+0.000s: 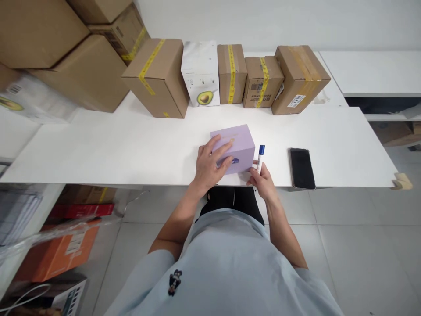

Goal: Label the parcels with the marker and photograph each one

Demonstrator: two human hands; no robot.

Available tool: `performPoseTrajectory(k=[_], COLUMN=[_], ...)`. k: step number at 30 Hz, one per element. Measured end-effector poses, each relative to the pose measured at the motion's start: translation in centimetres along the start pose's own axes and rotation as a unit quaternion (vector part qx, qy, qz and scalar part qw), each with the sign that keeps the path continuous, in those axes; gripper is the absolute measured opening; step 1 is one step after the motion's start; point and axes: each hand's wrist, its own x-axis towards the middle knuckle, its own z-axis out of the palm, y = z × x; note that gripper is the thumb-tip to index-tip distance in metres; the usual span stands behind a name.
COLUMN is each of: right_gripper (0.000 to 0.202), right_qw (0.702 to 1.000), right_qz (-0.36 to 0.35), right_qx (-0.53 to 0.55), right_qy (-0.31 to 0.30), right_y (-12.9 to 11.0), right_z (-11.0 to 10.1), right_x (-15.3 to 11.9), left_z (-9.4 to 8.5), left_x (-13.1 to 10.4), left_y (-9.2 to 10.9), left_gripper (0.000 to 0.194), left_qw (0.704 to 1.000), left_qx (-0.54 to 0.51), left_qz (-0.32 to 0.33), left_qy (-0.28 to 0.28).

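A light purple box [237, 142] sits near the front edge of the white table [158, 149]. My left hand [210, 166] rests on its top and left side, fingers spread, the thumb against the front face. At the box's lower right corner is my right hand [262, 180], closed around a white marker with a blue cap [260, 160] that points up. The fingertips of that hand touch or nearly touch the box.
A black phone [301, 168] lies on the table at the right. Along the back stand taped cardboard boxes [161, 79] and a white box with an avocado picture [200, 72]. Larger cartons [88, 72] are stacked at the left. An orange box [62, 250] is below.
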Motion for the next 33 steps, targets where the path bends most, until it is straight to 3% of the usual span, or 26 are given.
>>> performPoseTrajectory(k=[5,8,10,17,22,28,33], right_gripper=[0.035,0.031,0.03,0.029,0.039,0.039,0.041], right_qw=[0.992,0.981,0.966,0.856,0.826,0.814,0.809], right_qz=[-0.031,-0.121,-0.195,-0.394,-0.403,-0.41,-0.419], right_qx=[-0.096,-0.078,-0.1,-0.327,-0.393,-0.409,-0.409], right_qy=[0.074,0.134,0.139,0.069,0.03,0.048,0.055], right_y=[-1.7,-2.9,-3.7,-5.2,-5.3,-5.3,-5.2], right_z=[-1.2,-1.3,-1.1,-1.3,-1.5,-1.1,-1.0], right_x=[-0.1,-0.9,-1.4,-0.7,0.0,0.0,-0.1], left_z=[0.7,0.9,0.9,0.4,1.2,1.3,1.2], left_x=[-0.4,-0.9,-1.2,-1.3,-1.1,-1.2,-1.3], left_y=[-0.2,0.1,0.3,1.1,1.5,1.4,2.6], left_gripper=[0.035,0.035,0.034,0.02,0.016,0.012,0.014], left_qw=[1.0,0.999,0.998,0.995,0.997,0.995,0.989], left_qx=[-0.003,-0.028,-0.053,-0.029,0.019,0.04,0.093], left_qz=[0.017,0.017,0.018,0.049,0.034,0.033,0.052], left_qy=[-0.011,0.007,0.029,0.078,0.073,0.087,0.099])
